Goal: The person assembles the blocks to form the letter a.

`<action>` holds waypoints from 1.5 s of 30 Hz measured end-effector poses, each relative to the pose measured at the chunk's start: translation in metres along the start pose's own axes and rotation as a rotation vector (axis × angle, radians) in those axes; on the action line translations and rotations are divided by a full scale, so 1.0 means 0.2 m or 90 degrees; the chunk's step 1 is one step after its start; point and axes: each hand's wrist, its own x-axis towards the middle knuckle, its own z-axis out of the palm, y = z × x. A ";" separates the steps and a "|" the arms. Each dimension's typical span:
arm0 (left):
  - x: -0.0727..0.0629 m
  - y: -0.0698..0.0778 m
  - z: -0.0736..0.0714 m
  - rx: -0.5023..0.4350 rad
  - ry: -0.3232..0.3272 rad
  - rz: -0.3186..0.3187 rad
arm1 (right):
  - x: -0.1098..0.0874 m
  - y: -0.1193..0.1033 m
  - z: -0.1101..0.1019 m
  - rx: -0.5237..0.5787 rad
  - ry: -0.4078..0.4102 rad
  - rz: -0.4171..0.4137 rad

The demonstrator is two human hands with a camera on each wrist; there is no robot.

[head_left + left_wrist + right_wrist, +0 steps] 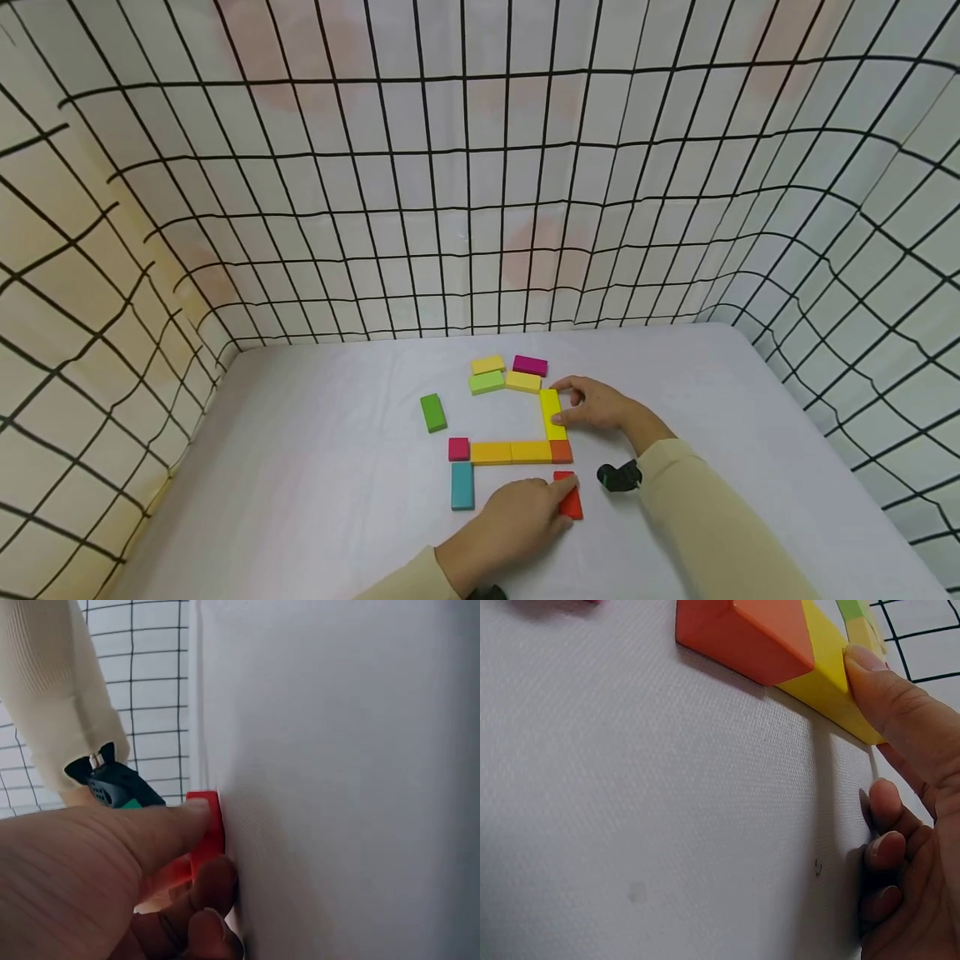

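With thumb and fingers my left hand (522, 518) grips a red block (572, 503) on the white table, partly hidden under the fingers. The left wrist view has the thumb lying on that same red block (214, 829). My right hand (603, 404) pinches a bright yellow block (551, 407) along its right side, thumb near the middle and index finger at its far end. An orange block (561, 451) abuts the yellow block's near end; the right wrist view shows the two meeting. From the orange block, two amber-yellow blocks (511, 452) run leftward in a row.
At the row's left end sits a crimson cube (458, 449), a teal block (462, 486) just below it. A green block (432, 412) lies farther left. Pale yellow (522, 382), lime (487, 382) and magenta (530, 365) blocks lie behind. Black wire mesh (465, 208) surrounds the table.
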 end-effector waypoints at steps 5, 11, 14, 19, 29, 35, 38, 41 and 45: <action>0.03 0.00 -0.01 -0.017 0.004 -0.032 | 0.01 0.00 0.00 -0.001 0.000 0.003; 0.04 0.00 -0.02 -0.052 0.003 -0.045 | 0.00 -0.01 0.00 0.004 0.001 0.015; 0.04 0.00 -0.02 -0.060 0.010 -0.045 | -0.01 -0.01 0.00 0.005 -0.002 0.009; 0.04 0.00 -0.02 -0.072 0.012 -0.050 | -0.01 -0.01 0.00 0.006 -0.004 0.001; 0.04 -0.01 -0.02 -0.100 0.003 -0.056 | -0.01 -0.01 0.00 0.008 0.005 0.006; 0.04 -0.01 -0.02 -0.110 0.007 -0.059 | -0.01 -0.01 0.00 -0.003 0.007 0.004; 0.03 -0.01 -0.02 -0.107 0.010 -0.058 | 0.00 -0.01 0.00 -0.009 0.008 0.001; 0.04 -0.01 -0.02 -0.103 0.011 -0.058 | -0.01 -0.01 0.00 -0.016 0.009 -0.002; 0.04 0.00 -0.02 -0.093 0.010 -0.060 | -0.01 -0.02 0.00 -0.021 0.009 -0.003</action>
